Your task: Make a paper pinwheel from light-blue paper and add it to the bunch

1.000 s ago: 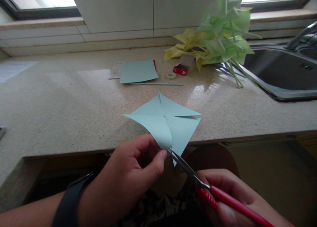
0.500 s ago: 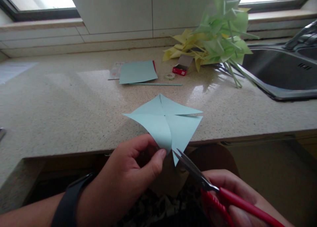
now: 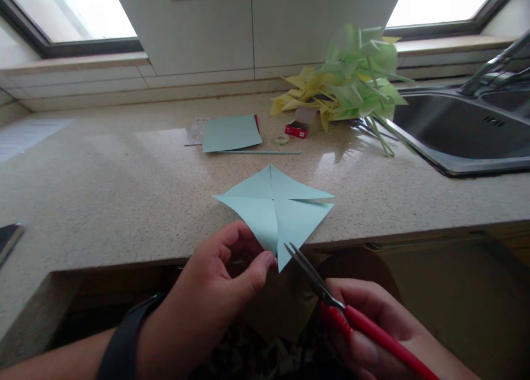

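Speckled counter [image 3: 124, 203] beside a sink [image 3: 455, 123] — left hand [image 3: 215, 289] pinches blue paper [image 3: 259, 211], right hand [image 3: 383, 305] grips scissors [image 3: 364, 323].

Left hand [image 3: 211, 286] pinches slit pale-blue paper [image 3: 285, 211] at its six o'clock corner; right hand [image 3: 393, 311] holds red-handled scissors [image 3: 331, 300] at five, pinwheels [image 3: 364, 84] at one.

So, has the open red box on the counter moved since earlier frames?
No: the open red box keeps its place relative to the tape roll and steel sink; all three shift together in frame, so likely the camera moved.
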Available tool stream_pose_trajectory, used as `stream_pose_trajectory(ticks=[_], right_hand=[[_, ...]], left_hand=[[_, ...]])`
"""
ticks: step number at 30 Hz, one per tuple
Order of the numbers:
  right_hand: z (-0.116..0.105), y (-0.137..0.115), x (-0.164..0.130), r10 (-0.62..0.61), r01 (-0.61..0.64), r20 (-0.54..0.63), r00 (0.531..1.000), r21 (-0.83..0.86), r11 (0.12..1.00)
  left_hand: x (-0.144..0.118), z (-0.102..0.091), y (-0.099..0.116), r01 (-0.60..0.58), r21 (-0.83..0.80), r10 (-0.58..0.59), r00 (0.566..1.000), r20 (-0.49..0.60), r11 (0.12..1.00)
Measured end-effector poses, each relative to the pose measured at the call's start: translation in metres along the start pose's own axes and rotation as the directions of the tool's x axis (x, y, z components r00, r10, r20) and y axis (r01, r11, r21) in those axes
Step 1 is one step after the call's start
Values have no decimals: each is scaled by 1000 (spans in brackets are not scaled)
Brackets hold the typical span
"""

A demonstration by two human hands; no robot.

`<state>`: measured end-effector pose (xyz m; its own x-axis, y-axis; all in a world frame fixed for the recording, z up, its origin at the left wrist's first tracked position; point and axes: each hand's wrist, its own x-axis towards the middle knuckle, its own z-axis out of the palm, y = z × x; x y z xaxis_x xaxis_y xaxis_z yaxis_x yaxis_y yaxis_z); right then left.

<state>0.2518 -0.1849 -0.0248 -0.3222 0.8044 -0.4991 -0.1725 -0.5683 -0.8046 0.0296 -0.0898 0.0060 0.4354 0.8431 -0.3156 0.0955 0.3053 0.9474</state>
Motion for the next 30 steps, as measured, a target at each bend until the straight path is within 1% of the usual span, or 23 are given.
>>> stream_pose_trajectory(ticks=[3,7,9,12,15,18,21,25,30], right_hand=[[-5,4,3,19,-19,18,1000,-9,1000],[-7,5,3,37,-39,65,997,22,999],[-6,4,3,24,-26,61,998,33,999],[-8,5,2,10,-13,66,998,51,999],[-14,9,0,18,-22,59,998,65,998],[-19,13,-2,24,-26,32,999,60,998],[-18,14,-2,21,-23,42,999,57,998],[-16,15,-1,6,-11,49,999,92,996],[-18,21,0,-11,6,39,999,122,993]], left_hand=[[0,1,2,-23,-31,23,1000,6,999],[0,1,2,-4,-89,11,997,73,996],[0,0,0,13,-71,-7,997,79,997],[-1,-1,-1,45,-28,-43,997,61,999],[-2,-2,-2,67,-50,-63,995,80,996],[-1,-2,-3,63,-95,-53,993,104,993],[0,-2,-5,62,-132,-47,992,115,989],[1,-1,-8,76,-199,-50,990,134,977],[2,0,-7,49,-175,-27,992,124,983]])
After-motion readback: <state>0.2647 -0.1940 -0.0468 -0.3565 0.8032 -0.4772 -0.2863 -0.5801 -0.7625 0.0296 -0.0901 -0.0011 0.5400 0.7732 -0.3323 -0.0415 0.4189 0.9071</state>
